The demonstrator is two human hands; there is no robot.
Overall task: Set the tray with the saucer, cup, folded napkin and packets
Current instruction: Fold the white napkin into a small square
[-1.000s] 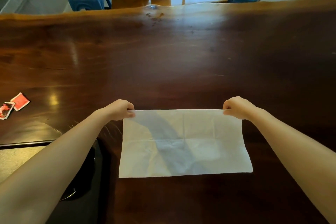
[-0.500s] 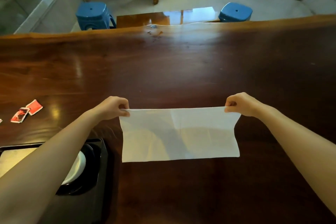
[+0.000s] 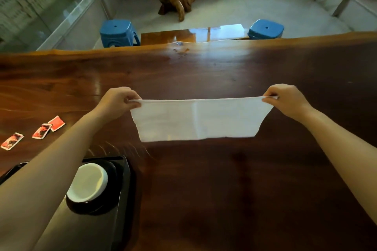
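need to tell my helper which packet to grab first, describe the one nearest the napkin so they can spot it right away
On the long dark wooden table, look to the left of the person's left arm, where three red packets lie in a slanting row. The one you want is the packet at the far right end of that row, closest to the white napkin. It shows plain red; the other two carry dark printed pictures.
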